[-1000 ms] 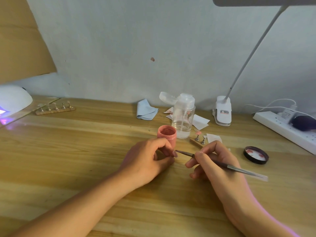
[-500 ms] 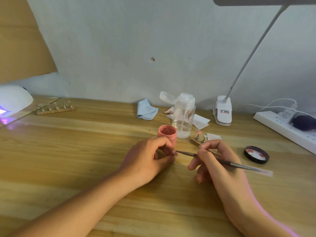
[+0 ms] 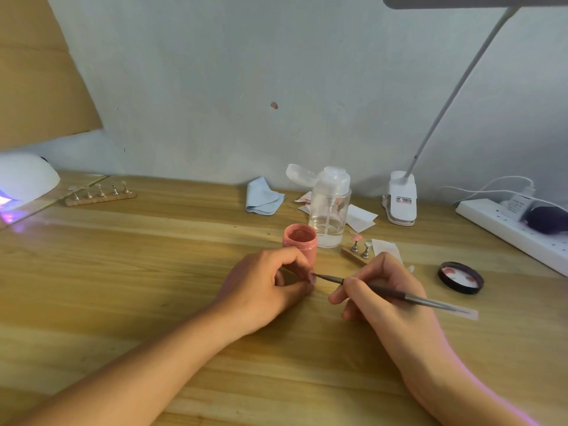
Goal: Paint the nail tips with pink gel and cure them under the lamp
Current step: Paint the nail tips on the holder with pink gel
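Beside the jar (image 3: pixel 300 241), curled left hand (image 3: pixel 264 287) pinches nail tip (image 3: pixel 312 276); right hand (image 3: pixel 396 315) grips brush (image 3: pixel 430 301)

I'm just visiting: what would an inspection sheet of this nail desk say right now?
Surface: wooden table, bare grain.
Job's things: open pink gel jar; brush; nail tip; near stand; far stand; curing lamp glowing violet.
Clutter: pump bottle, blue cloth, paper wipes, jar lid.
Hands: left hand pinches the nail tip; right hand holds the brush, bristles at the tip.
Cables: white cable to power strip.
Surroundings: pale wall, desk lamp.
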